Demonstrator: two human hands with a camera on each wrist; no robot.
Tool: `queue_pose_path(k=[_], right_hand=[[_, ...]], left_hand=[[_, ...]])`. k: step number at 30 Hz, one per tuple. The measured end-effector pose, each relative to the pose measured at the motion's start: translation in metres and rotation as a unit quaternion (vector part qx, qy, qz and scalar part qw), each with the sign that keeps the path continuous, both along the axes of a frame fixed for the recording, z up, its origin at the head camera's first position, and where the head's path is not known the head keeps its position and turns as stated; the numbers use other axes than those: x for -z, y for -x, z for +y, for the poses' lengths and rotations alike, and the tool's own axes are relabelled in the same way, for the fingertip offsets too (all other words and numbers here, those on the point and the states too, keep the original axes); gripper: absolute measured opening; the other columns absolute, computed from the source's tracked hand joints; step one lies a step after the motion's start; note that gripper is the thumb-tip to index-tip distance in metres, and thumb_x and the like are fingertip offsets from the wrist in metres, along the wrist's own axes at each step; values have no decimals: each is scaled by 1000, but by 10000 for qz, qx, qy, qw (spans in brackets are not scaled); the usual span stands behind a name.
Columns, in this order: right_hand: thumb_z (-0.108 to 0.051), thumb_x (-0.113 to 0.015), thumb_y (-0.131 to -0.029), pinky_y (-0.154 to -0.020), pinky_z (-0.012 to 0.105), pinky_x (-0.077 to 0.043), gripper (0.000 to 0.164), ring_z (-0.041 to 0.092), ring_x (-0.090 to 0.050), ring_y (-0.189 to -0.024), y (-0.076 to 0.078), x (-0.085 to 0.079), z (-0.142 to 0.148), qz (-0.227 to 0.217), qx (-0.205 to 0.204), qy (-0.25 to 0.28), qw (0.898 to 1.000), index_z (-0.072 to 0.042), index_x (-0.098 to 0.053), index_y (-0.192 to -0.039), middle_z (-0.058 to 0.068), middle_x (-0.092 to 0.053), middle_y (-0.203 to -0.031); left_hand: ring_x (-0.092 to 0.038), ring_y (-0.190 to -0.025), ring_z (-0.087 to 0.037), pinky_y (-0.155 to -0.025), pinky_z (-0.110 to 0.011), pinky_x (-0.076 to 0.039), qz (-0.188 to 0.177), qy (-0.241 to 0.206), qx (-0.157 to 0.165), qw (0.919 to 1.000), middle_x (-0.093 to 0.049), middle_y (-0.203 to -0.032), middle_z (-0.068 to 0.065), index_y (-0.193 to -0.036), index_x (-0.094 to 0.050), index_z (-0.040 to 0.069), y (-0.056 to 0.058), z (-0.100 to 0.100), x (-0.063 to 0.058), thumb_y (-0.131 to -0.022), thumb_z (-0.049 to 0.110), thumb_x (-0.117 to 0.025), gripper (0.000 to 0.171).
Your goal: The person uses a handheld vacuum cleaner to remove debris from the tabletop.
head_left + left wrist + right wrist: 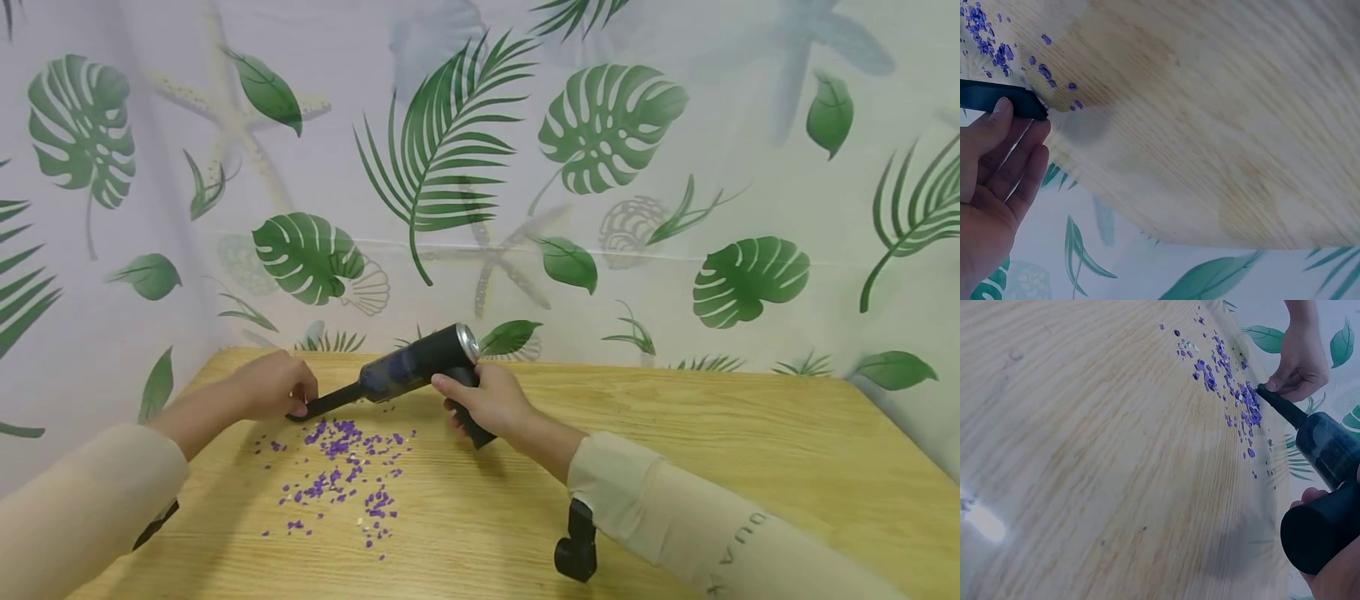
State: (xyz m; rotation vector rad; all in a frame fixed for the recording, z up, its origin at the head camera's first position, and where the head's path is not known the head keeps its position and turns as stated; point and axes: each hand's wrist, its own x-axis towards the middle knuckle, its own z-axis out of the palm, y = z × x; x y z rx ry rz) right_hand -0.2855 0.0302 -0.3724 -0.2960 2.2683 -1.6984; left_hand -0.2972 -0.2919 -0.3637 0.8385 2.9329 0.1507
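Observation:
A black handheld vacuum cleaner (408, 364) with a silver-rimmed end is held over the far left of the table. My right hand (491, 402) grips its handle, thumb along the upper side. At the other end, my left hand (281, 387) pinches the tip of the narrow nozzle (1004, 100) between thumb and fingers. Small purple bits (337, 442), with a few pale ones among them, lie scattered on the wood just in front of the nozzle. In the right wrist view the clear dust cup (1329, 447) shows between nozzle and handle.
The wood-grain table (675, 467) reaches back to a white curtain (637, 208) printed with green leaves and starfish. A black strap piece (577, 542) hangs beneath the right sleeve. A few stray bits (1141, 529) lie apart from the main scatter.

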Motion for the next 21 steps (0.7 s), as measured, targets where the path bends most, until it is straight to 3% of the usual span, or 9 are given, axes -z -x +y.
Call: queue_pose_path(k=[6,12,17,21], right_hand=[[-32,-67,-97,-54,32,-56,36,30,-70,-68,-1,-3,-17,352,-450,-300,9979,2,-60,-106,22,-70,-91],[-32,-67,-97,-53,29,-55,34,39,-71,-75,-3,-10,-20,757,-692,-609,9929,1,-62,-105,23,-69,-92],[-31,-68,-96,-55,29,-55,33,39,-71,-77,3,-19,-11,1040,-614,-808,9894,0,-62,-108,15,-69,-87],[-32,-69,-95,-56,29,-55,34,33,-72,-75,12,-25,0,1067,-427,-991,9884,-1,-61,-107,10,-68,-84]], left_hand=[[-62,-67,-6,-64,-29,-55,-310,8,-70,9995,-68,-70,9,-73,-73,16,-13,-18,-3,-69,3,-87,19],[-63,-67,-6,-63,-29,-54,-659,-97,-132,9977,-69,-70,9,-72,-72,17,-15,-22,-5,-68,6,-88,20],[-64,-67,-6,-64,-29,-54,-599,-281,-41,9978,-69,-70,9,-73,-72,17,-10,-13,-2,-70,6,-88,19],[-65,-68,-8,-65,-31,-55,-246,-395,61,9989,-71,-71,7,-75,-74,15,-5,-2,0,-72,6,-86,15]])
